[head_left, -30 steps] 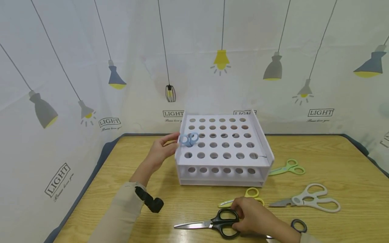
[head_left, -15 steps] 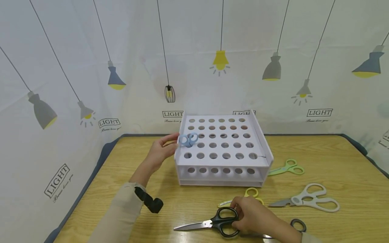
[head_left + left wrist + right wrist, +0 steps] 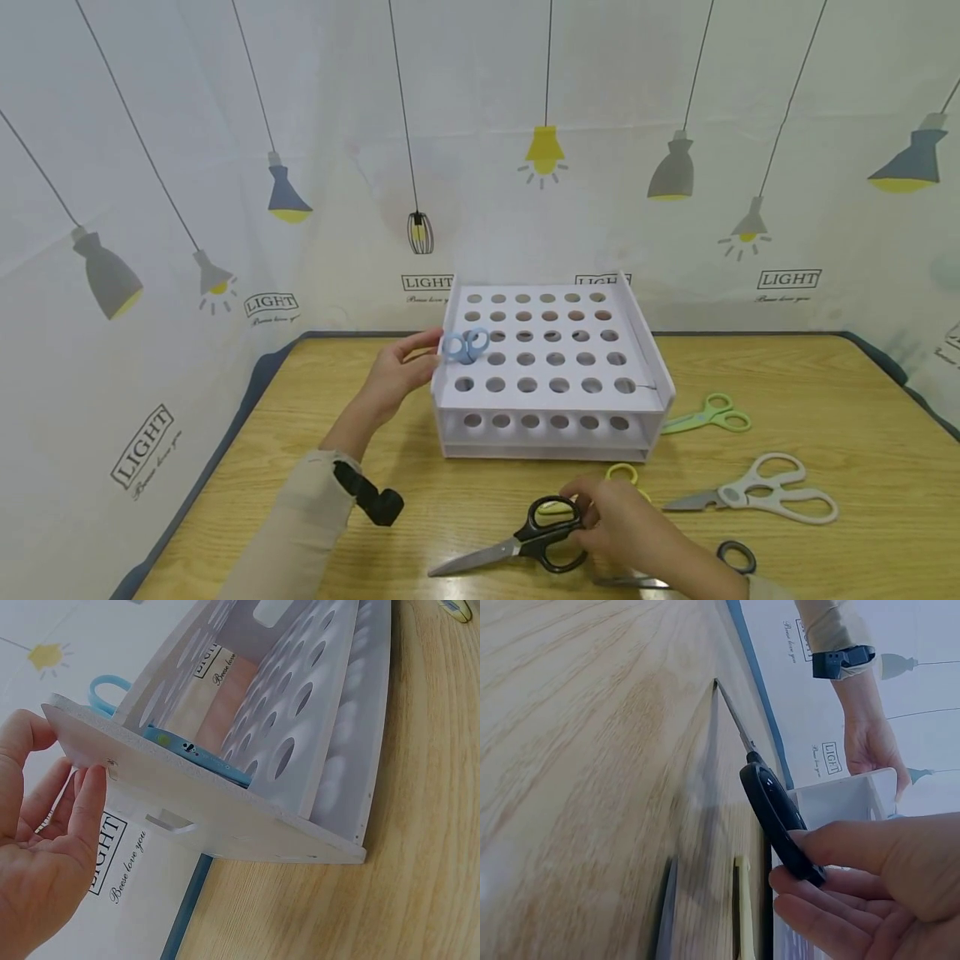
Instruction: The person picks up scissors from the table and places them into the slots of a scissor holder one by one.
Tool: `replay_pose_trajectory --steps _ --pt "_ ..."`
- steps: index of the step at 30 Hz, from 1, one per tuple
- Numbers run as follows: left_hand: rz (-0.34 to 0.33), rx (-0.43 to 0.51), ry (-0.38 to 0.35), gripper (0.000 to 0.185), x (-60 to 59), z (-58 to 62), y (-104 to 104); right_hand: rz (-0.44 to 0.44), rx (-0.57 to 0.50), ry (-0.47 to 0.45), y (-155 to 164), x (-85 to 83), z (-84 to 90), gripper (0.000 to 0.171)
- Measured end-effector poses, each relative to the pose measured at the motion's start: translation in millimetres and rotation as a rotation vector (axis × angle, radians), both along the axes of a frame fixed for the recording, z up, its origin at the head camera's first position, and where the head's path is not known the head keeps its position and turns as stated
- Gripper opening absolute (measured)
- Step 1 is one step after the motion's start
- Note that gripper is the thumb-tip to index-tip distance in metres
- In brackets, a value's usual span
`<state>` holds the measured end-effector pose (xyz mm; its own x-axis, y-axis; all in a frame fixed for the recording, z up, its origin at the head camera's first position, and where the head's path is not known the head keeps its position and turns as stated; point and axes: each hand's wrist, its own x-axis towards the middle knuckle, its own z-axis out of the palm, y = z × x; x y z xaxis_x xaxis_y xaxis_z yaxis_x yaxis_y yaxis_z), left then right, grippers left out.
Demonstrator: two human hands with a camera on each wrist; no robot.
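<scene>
My right hand pinches the handle loops of the black-handled scissors between thumb and fingers. In the right wrist view the handles of these scissors are raised off the wood and the blades slant down, tip at the table. On the left, my left hand touches the outer side panel of a white rack with round holes. Its fingertips lie against that panel in the left wrist view. Light blue scissors stand blades down in a left-hand hole of the rack, their blue sheath showing below the top shelf.
Yellow scissors lie partly hidden behind my right hand. White-handled scissors and green scissors lie to the right. Dark-handled scissors lie under my right forearm. A printed curtain closes off the back of the table.
My right hand has tilted the black scissors' handles up off the table and slightly left, uncovering a dark blade beneath. My left hand keeps its place at the rack.
</scene>
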<state>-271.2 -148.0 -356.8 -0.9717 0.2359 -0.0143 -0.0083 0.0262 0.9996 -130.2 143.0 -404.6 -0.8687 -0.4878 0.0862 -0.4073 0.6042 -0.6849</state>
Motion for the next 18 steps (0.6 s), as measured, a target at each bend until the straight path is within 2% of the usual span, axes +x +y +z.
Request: replay_pose_trajectory --steps 6,12,18 --pt "0.007 0.006 -0.007 0.046 -0.6 -0.8 0.4 0.000 -0.039 0.002 -1.1 0.8 6.7 0.038" --pt "0.009 0.000 -0.003 0.046 -0.6 -0.6 0.8 -0.002 -0.078 0.056 -1.8 0.7 13.1 0.040" --pt "-0.019 0.015 0.023 0.048 0.0 -0.3 0.1 -0.018 -0.130 0.069 -4.3 0.3 18.1 0.037"
